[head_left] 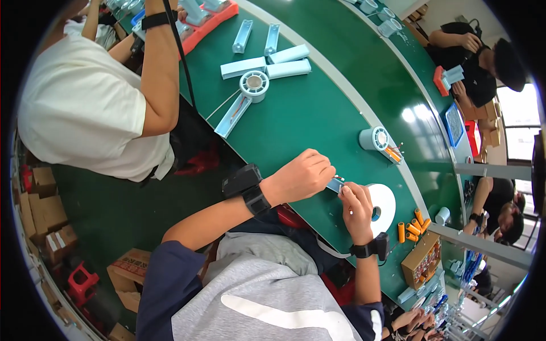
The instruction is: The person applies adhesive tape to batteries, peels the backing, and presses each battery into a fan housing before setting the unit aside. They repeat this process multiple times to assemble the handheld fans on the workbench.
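My left hand [304, 177] is closed, fingers curled at the left end of a small light blue plastic shell [334, 185]. What its fingertips pinch is hidden. Short thin wires with a white tip stick out beside it. My right hand [357, 207] is closed on the right end of that shell, thumb and fingers pressed together. Beneath and beside the right hand lies a big white roll of tape [388, 209]. Farther off on the green table stands a light blue fan head [373, 138], with an orange battery cell [393, 154] and wires in its handle.
Several orange battery cells [413, 228] lie right of the roll, near a cardboard box [422, 262] of small parts. Ahead left are another fan head [254, 85] and several light blue handle shells [289, 69]. A co-worker in a white shirt [85, 108] sits at left.
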A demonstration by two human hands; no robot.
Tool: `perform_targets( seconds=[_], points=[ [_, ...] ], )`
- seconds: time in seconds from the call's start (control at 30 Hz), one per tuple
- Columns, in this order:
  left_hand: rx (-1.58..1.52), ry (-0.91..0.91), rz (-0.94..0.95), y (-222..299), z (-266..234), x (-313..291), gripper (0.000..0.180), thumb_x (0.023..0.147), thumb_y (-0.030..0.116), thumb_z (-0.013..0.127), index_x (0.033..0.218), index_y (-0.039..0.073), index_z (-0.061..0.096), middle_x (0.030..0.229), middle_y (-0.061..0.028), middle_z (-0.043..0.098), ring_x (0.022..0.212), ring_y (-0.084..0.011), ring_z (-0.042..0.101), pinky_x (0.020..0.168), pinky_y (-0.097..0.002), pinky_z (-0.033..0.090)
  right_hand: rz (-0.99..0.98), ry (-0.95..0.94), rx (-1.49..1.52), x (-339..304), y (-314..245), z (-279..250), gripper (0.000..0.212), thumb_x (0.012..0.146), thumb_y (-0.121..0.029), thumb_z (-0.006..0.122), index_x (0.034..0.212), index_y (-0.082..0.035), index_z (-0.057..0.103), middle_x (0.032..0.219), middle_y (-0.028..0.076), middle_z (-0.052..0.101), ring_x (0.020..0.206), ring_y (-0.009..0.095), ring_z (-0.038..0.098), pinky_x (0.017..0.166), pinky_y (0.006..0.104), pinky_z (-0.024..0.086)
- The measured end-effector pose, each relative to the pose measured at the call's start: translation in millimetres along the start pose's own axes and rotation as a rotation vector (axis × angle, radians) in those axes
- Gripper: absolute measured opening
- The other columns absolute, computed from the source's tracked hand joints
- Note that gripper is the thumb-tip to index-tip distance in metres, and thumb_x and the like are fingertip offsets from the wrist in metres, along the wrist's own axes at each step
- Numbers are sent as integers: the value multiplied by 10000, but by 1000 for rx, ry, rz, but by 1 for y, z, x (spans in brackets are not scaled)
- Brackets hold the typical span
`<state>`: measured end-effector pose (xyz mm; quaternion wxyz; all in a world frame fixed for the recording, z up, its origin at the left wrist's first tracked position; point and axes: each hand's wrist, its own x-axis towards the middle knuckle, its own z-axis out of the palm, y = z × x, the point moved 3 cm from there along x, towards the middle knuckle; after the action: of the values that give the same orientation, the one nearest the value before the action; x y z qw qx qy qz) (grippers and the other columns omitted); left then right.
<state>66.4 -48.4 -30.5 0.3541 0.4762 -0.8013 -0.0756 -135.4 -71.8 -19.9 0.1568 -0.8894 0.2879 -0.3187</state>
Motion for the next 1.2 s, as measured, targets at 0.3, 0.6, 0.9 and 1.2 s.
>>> perform_targets(
  seconds=[0.3,0.6,0.9,1.2],
  points=[
    [-99,173,-90,-9,0,1,92,867,91,672,854,39,597,859,-76,647,901,-254,653,819,-376,508,-113,-414,-209,56,-14,5,252,805,-88,741,1041,-109,655,947,74,605,926,264,573,764,388,483],
    [-169,77,-123,-4,-5,-3,148,847,114,685,967,49,626,984,-73,657,949,-278,616,860,-399,499,-261,-688,-327,56,-2,3,215,847,-205,716,1058,-187,679,1032,43,633,974,228,570,815,387,438],
    [-67,-305,0,-6,-17,10,461,767,42,689,1222,35,614,1204,-152,585,1140,-368,535,971,-454,455,179,-165,-199,19,-8,11,219,852,-223,722,1054,-144,746,1288,143,612,1205,366,533,1004,453,442],
    [215,68,-143,-81,33,108,425,822,96,719,1231,43,615,1197,-191,580,1110,-399,518,963,-486,425,817,549,-427,-139,25,-127,226,861,-74,675,1084,-39,661,1049,149,637,1017,352,583,930,437,448]
  ],
)
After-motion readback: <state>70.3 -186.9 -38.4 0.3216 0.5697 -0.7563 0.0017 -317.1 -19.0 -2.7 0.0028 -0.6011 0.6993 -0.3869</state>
